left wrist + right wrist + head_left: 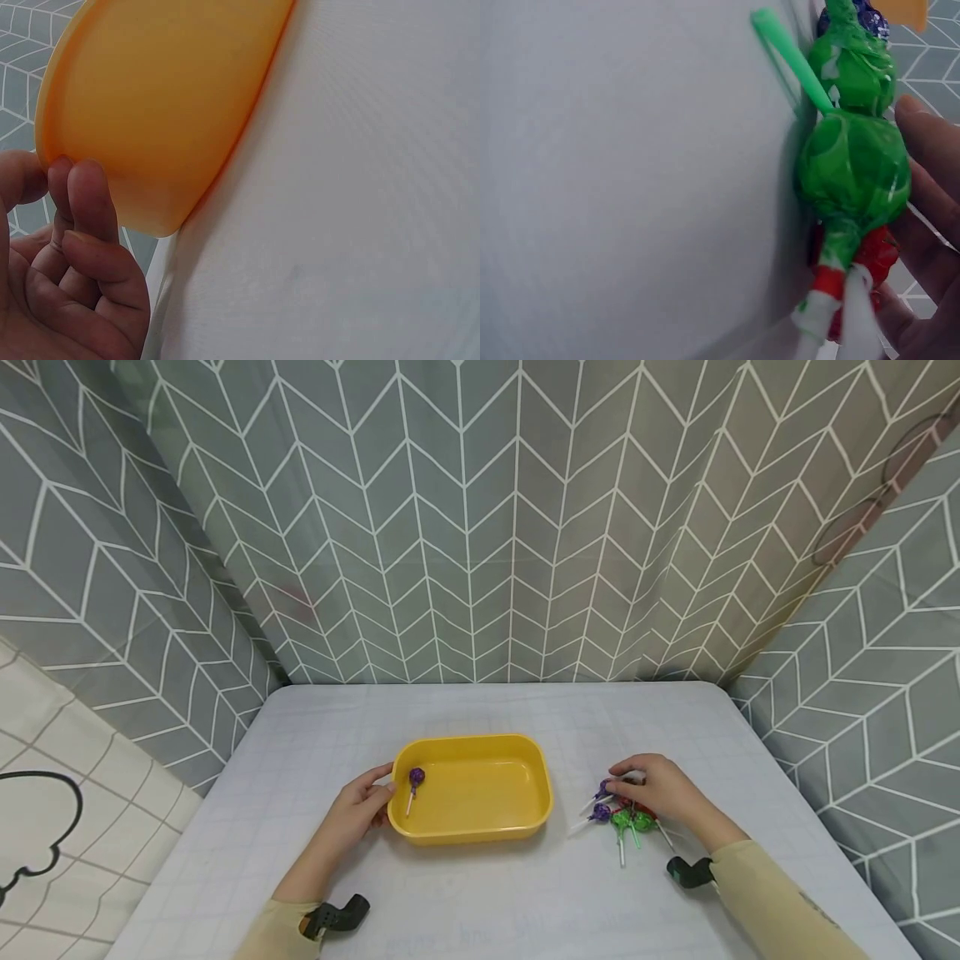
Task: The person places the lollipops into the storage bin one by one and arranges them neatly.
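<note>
My left hand (358, 803) grips the left end of a yellow tray (471, 837), thumb at its rim. In the left wrist view, fingers (90, 199) bear on the tray's end wall (150, 202). One purple-wrapped lollipop (416, 777) lies inside the tray at the left. My right hand (660, 787) hovers over a small pile of lollipops, thumb and forefinger apart beside a purple lollipop (602, 792). Another purple one (600, 812) and green lollipops (643, 822) lie below it. In the right wrist view, a green lollipop (855, 169) partly hides a red one (877, 253).
Both hands work over a white-covered table (480, 897). A grey patterned curtain (480, 527) stands behind it, with similar cloth at both sides. Black wrist devices (337, 917) sit at the cuffs of both sleeves.
</note>
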`<action>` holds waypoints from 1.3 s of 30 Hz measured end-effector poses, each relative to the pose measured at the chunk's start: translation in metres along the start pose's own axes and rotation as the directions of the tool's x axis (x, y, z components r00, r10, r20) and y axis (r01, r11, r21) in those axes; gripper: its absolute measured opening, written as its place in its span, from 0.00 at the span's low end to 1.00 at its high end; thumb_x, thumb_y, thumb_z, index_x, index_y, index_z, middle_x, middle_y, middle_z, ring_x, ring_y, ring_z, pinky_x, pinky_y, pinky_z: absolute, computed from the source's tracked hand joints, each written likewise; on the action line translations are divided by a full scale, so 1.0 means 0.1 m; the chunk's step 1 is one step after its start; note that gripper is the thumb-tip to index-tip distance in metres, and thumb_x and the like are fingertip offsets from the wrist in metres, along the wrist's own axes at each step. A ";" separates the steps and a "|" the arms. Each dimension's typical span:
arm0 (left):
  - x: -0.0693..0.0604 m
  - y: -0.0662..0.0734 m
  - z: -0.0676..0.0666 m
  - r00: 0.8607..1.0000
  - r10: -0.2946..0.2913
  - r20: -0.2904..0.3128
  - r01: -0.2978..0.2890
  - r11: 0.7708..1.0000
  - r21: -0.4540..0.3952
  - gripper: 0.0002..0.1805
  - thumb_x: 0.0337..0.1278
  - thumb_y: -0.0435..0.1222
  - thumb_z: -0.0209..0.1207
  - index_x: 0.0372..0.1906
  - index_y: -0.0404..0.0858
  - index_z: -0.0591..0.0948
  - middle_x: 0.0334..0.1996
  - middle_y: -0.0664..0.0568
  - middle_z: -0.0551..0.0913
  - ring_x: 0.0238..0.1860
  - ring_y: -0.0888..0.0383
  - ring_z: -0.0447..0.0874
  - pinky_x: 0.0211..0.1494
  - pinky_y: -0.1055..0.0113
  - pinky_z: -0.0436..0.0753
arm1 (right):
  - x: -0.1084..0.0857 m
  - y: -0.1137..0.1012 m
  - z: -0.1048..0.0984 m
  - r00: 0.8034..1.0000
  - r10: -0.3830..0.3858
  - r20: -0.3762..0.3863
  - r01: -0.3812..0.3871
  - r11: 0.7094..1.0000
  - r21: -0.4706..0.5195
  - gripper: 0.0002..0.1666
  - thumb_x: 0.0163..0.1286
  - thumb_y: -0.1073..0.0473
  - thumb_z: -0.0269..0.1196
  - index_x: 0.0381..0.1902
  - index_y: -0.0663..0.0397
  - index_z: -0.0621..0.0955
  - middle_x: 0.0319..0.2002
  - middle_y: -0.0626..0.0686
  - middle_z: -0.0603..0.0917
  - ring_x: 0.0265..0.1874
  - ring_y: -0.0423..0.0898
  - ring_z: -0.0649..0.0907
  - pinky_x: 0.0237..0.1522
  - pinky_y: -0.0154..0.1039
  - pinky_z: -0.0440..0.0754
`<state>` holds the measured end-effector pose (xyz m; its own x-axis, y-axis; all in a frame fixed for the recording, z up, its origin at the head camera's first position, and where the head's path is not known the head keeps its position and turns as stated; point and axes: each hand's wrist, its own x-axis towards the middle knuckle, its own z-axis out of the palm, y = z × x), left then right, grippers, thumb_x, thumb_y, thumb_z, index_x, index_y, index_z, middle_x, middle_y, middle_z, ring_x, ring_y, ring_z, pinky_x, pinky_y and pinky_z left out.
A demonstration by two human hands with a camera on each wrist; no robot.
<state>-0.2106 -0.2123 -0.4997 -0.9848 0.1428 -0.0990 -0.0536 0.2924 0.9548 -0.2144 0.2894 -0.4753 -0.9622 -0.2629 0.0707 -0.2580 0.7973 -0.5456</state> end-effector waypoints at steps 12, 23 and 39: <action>0.01 -0.03 0.00 1.000 0.005 0.002 -0.005 1.000 -0.002 0.29 0.68 0.49 0.58 0.69 0.46 0.70 0.30 0.44 0.83 0.28 0.50 0.77 0.31 0.63 0.79 | 0.07 -0.03 0.08 0.998 -0.061 0.016 0.063 0.993 -0.098 0.15 0.63 0.48 0.71 0.43 0.50 0.88 0.38 0.43 0.86 0.46 0.52 0.82 0.54 0.57 0.75; 0.02 -0.05 0.01 1.000 0.004 0.006 -0.004 1.000 -0.012 0.28 0.69 0.49 0.58 0.69 0.45 0.70 0.31 0.43 0.83 0.27 0.50 0.77 0.31 0.63 0.79 | 0.11 -0.09 0.10 0.998 0.002 0.061 0.003 0.996 -0.090 0.18 0.63 0.48 0.71 0.48 0.50 0.87 0.40 0.43 0.85 0.49 0.51 0.81 0.56 0.57 0.74; 0.02 -0.05 0.00 1.000 0.000 0.005 0.000 1.000 -0.021 0.28 0.69 0.49 0.58 0.69 0.46 0.70 0.31 0.43 0.82 0.28 0.49 0.77 0.31 0.63 0.79 | 0.15 -0.16 0.10 0.995 0.023 0.095 -0.019 0.999 -0.046 0.23 0.64 0.47 0.70 0.53 0.51 0.86 0.47 0.49 0.86 0.54 0.55 0.81 0.56 0.57 0.75</action>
<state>-0.2125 -0.2135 -0.5049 -0.9840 0.1475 -0.1002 -0.0569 0.2726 0.9604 -0.2236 0.2671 -0.4742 -0.9553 -0.2948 -0.0220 -0.2433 0.8264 -0.5078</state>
